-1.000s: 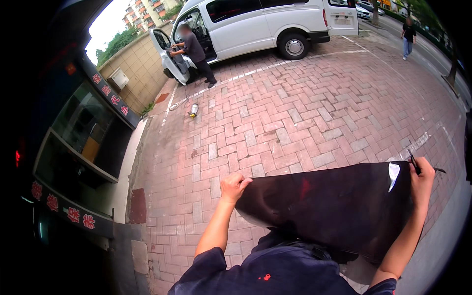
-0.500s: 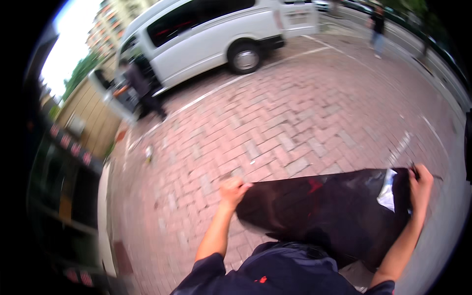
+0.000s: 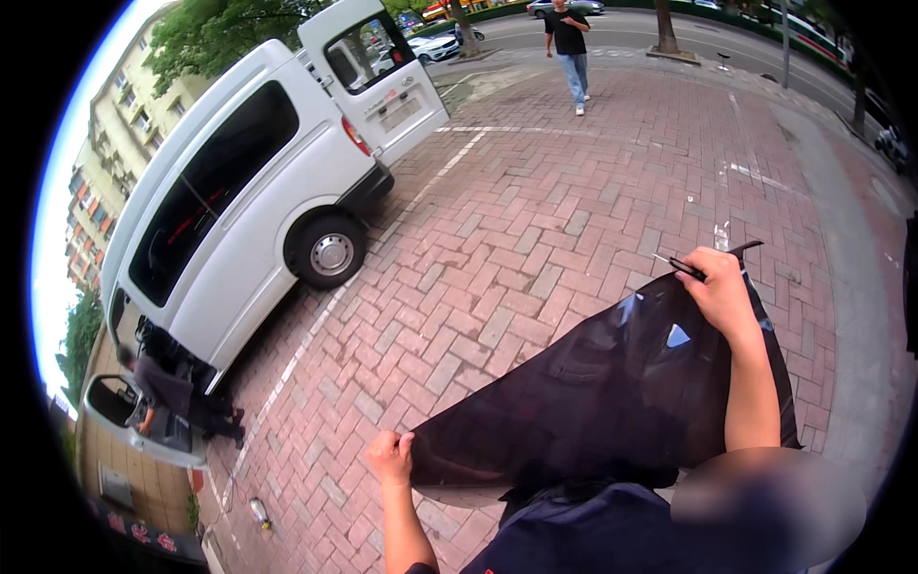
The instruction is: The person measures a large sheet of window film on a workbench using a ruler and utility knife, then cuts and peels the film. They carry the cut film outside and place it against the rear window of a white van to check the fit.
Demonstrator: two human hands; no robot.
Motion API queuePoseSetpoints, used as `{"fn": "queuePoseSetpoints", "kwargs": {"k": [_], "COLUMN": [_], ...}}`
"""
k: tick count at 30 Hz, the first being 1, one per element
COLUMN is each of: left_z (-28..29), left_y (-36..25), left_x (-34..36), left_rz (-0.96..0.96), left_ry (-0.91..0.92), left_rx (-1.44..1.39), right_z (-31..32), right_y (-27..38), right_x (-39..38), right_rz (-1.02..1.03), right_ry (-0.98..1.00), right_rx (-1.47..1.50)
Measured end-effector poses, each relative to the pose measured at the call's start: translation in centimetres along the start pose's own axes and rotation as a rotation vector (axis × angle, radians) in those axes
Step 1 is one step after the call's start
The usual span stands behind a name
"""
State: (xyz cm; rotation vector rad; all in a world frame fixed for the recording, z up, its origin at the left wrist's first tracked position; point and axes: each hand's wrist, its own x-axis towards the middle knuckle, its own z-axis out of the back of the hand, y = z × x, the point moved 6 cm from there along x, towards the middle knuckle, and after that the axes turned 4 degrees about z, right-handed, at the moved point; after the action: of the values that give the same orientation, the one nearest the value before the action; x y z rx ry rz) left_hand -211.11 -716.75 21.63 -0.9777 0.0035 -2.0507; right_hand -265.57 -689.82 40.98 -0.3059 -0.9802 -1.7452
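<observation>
Raised higher now, right hand (image 3: 724, 292) and left hand (image 3: 391, 456) stretch dark film (image 3: 593, 392).

Soft, even daylight falls over the brick paving (image 3: 535, 249), as under an overcast sky, and shadows are faint; only a dim patch sits under the white van (image 3: 249, 201). The sky at the upper left rim is blown out to white. The dark sheet (image 3: 593, 392) shows a few pale glints near the right hand (image 3: 722, 292). The fisheye lens bends the van and the paving lines strongly, and a black ring frames the view. Most is sharp; a smeared blob covers the lower right.
</observation>
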Motion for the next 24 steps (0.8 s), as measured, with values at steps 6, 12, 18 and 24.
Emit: {"fn": "queuePoseSetpoints", "kwargs": {"k": [6, 12, 18, 24], "left_z": [-17.0, -37.2, -58.4, -81.8], "left_y": [4.9, 8.9, 8.2, 2.1], "left_x": [16.8, 37.2, 63.2, 84.5], "left_rz": [0.010, -0.052, -0.140, -0.155], "left_ry": [0.034, 0.078, 0.276, 0.394], "left_rx": [-0.040, -0.080, -0.024, -0.090], "right_z": [-12.4, -23.9, -32.6, -38.3], "right_y": [-9.7, -21.0, -37.6, -55.3], "right_x": [17.0, 33.5, 53.4, 70.1], "right_rz": [-0.010, -0.072, -0.280, -0.424], "right_ry": [0.002, -0.015, 0.117, 0.094], "right_rx": [-0.014, -0.141, -0.169, -0.283]}}
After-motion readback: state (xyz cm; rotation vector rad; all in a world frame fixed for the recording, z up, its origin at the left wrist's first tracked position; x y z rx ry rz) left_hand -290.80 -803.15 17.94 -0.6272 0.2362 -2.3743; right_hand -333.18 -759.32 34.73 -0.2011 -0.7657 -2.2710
